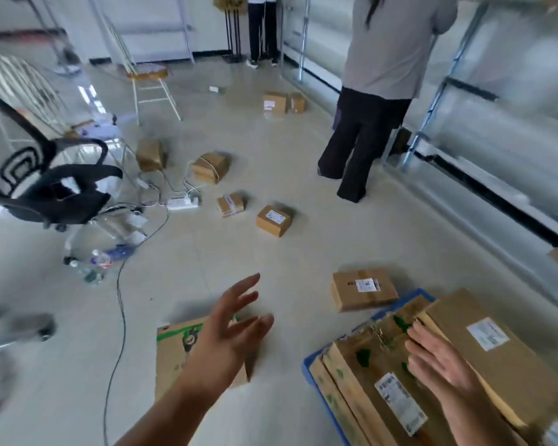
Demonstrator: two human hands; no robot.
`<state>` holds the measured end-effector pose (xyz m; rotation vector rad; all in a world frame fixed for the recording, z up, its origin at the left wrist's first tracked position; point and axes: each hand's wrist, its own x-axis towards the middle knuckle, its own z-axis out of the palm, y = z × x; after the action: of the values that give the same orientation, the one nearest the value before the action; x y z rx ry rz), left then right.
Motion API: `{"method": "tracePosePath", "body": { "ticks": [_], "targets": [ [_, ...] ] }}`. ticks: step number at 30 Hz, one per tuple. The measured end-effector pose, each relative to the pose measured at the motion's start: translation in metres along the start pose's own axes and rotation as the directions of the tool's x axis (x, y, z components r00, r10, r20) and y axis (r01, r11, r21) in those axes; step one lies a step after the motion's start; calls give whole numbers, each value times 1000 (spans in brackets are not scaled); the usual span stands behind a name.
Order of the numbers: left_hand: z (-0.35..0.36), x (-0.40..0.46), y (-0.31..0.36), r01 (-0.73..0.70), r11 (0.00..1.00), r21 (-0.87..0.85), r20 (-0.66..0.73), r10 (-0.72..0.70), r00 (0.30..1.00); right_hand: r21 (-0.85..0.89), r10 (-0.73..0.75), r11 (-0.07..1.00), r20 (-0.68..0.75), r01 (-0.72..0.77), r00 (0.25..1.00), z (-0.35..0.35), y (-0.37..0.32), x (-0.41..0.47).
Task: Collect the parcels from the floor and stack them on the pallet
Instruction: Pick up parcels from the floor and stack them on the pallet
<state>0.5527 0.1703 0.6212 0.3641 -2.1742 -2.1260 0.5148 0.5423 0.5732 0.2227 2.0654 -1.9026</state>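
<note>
Biggest item first: pallet [307, 370], blue, at 5 o'clock in my view, already loaded w/ long flat cartons [503, 358] lying side by side. Next, flat green-printed box [174, 352] on the floor at 6 o'clock, partly hidden under my left hand [226, 336]. Then taped parcel [363, 288] at 4 o'clock, on the floor just beside the pallet's far corner. Smaller parcels further out: labelled one [274, 220] near centre, small one [231, 204] beside it at 11, string-tied one [209, 167] beyond that, pair [283, 102] way out at 12. Office chair [50, 185] at 9 o'clock, power strip [183, 203] and cable [120, 304] trailing across the floor, a person's legs [358, 156] at 1 o'clock.

Hands: left is spread wide, fingers straight, holding nothing, hovering over the green-printed box. Right hand [438, 358] flat, fingers straight, resting on the stacked cartons, gripping nothing.

My read: between picks – stack is being steadied, left is going for the next box. Next move needs both hands on the green-printed box edges, lift flat, watch the cable, lay it on the stack
</note>
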Motion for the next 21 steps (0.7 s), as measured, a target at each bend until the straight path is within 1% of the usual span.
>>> {"method": "tracePosePath", "body": {
  "ticks": [1,2,3,4,6,8,10,15,19,21],
  "targets": [
    [-14,-3,2,-8,1000,-12,-19,8,1000,-27,-64,997,44,66,997,41,-24,-4],
    [-28,-5,3,-13,1000,-23,-35,12,999,-34,-97,995,34,98,995,58,-43,-1],
    [-40,-7,5,-14,1000,-25,-50,13,999,-83,-105,990,91,113,990,66,-57,-2],
    [-50,-8,6,-13,1000,-24,-62,11,998,-100,-105,988,108,115,989,84,-66,1],
    [-72,-10,8,-8,1000,-27,-88,6,996,-62,-120,990,154,131,981,113,-76,4],
    [-89,-11,9,-3,999,-50,-117,-3,993,-106,-119,985,162,137,980,134,-81,11],
    [-99,-11,11,-3,997,-76,-147,-8,989,-122,-147,977,211,175,966,156,-91,15],
    [-107,-9,16,-17,996,-85,-173,2,985,-134,-214,955,299,263,930,180,-104,33],
    [-102,1,22,-45,997,-58,-222,31,975,-123,-257,938,378,323,890,181,-113,57],
    [-96,6,26,-57,998,-40,-253,45,966,-99,-260,940,418,328,871,178,-118,71]
  ]
}}
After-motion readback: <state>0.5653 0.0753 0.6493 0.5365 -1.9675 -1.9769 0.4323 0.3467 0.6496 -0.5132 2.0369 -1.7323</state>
